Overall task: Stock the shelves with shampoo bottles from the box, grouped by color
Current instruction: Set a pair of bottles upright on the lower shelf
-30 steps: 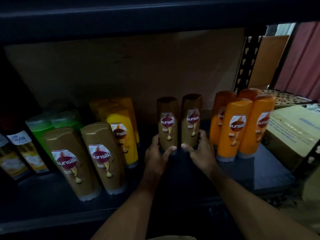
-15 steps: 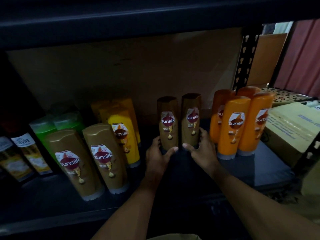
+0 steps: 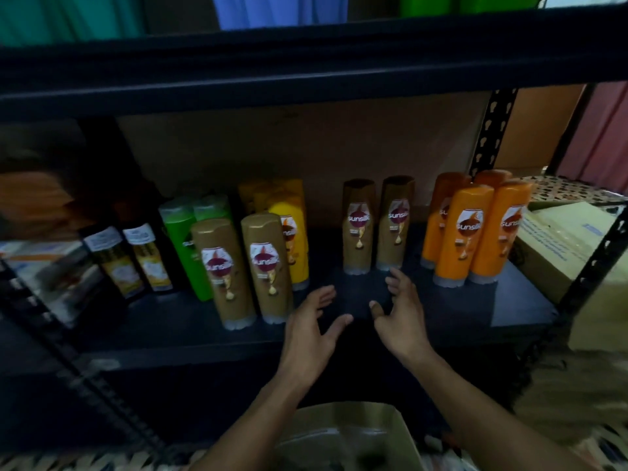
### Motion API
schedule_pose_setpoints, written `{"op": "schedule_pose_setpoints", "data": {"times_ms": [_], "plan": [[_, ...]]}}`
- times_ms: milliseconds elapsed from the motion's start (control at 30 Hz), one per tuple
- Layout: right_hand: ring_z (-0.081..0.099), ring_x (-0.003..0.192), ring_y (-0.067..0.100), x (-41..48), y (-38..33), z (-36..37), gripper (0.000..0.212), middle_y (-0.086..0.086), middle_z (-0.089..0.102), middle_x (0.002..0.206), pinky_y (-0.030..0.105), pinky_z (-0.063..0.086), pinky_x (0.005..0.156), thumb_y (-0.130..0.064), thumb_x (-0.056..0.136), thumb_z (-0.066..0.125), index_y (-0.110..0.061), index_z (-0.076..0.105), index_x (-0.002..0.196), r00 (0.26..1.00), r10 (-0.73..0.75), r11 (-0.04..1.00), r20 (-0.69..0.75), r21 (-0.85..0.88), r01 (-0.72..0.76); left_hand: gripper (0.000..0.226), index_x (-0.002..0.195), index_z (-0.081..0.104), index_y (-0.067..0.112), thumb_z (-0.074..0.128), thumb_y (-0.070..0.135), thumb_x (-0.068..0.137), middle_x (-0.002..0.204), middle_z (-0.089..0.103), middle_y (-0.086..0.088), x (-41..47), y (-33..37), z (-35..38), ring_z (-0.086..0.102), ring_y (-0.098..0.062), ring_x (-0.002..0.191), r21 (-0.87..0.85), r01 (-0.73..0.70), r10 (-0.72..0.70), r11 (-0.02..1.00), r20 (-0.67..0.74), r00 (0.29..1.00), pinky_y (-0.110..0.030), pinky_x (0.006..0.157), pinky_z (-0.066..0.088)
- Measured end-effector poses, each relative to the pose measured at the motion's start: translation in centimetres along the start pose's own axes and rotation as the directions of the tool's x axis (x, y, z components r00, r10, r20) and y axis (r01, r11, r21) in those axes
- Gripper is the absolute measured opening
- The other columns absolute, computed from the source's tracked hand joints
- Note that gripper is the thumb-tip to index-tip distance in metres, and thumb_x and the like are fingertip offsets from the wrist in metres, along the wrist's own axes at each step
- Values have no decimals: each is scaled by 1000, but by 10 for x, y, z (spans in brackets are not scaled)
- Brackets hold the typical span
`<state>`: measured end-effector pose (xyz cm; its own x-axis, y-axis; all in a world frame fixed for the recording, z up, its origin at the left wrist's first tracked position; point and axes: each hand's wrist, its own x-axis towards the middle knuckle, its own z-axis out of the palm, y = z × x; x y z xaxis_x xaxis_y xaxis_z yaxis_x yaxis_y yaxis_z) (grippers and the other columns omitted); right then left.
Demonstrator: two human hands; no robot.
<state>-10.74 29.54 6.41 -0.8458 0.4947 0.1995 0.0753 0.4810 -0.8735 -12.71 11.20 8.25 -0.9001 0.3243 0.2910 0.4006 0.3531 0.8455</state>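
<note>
Two brown shampoo bottles point(image 3: 377, 226) stand side by side at the back middle of the dark shelf point(image 3: 441, 311). My left hand point(image 3: 311, 328) and my right hand point(image 3: 399, 314) hover just in front of them, fingers spread, holding nothing. Two more brown bottles point(image 3: 243, 270) stand nearer the front left. Yellow bottles point(image 3: 289, 232) are behind those, green bottles point(image 3: 185, 239) further left, and several orange bottles point(image 3: 475, 229) on the right. The open cardboard box point(image 3: 353, 433) sits below my arms.
Dark bottles with gold labels point(image 3: 129, 260) stand at the far left. A cardboard carton point(image 3: 560, 243) lies beyond the shelf's right upright point(image 3: 489, 134). The shelf above point(image 3: 306, 59) hangs low over the bottles.
Both hands have let go of the two brown bottles at the back and pulled toward me, fingers now apart. The camera has tilted back, showing the box below.
</note>
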Motion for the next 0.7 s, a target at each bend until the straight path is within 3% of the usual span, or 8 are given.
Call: {"op": "schedule_pose_setpoints", "data": {"times_ms": [133,300,367,467,567,700], "plan": [[44,135,13,-22,-33,29,73,-1,45,144,36,40,116,-7,93,69,-22,31,154,996,-46,999,77,4,46,49,135,62,19,78,30,90,128,68,10,-24,5,-56,62,4,119,24,-68,69,997,-63,996,-24,101,53],[46,130,7,-40,-70,72,71,-8,45,139,39,43,114,-12,91,70,-27,36,151,974,-133,990,182,65,123,16,100,70,14,81,19,89,90,71,11,-45,4,-110,69,-5,83,159,-170,207,973,-257,944,-18,73,55],[45,128,6,-44,-77,88,72,-10,45,137,38,43,112,-22,88,75,-30,37,149,966,-144,988,213,79,130,18,94,67,16,83,19,86,83,66,10,-48,-8,-126,66,-8,78,209,-139,209,968,-364,908,-18,68,52],[48,125,6,-44,-85,108,76,-12,48,136,31,44,105,-39,81,83,-36,38,142,968,-120,988,222,125,94,42,115,60,20,86,27,83,100,60,7,-41,-36,-145,59,-8,90,196,11,80,981,-452,888,-23,76,51],[55,120,7,-37,-88,122,77,-11,54,133,28,47,98,-44,73,89,-36,43,134,981,-34,974,191,226,-11,74,143,46,20,86,36,82,131,56,6,-22,-60,-156,55,-9,114,119,156,-103,980,-363,926,-28,90,48],[63,109,8,-26,-89,132,76,-10,64,122,31,56,89,-50,63,92,-32,54,127,985,-21,982,173,188,-12,70,140,51,20,87,33,81,129,66,8,1,-74,-154,64,-8,116,-1,191,-186,982,-213,959,-42,98,56]]}}
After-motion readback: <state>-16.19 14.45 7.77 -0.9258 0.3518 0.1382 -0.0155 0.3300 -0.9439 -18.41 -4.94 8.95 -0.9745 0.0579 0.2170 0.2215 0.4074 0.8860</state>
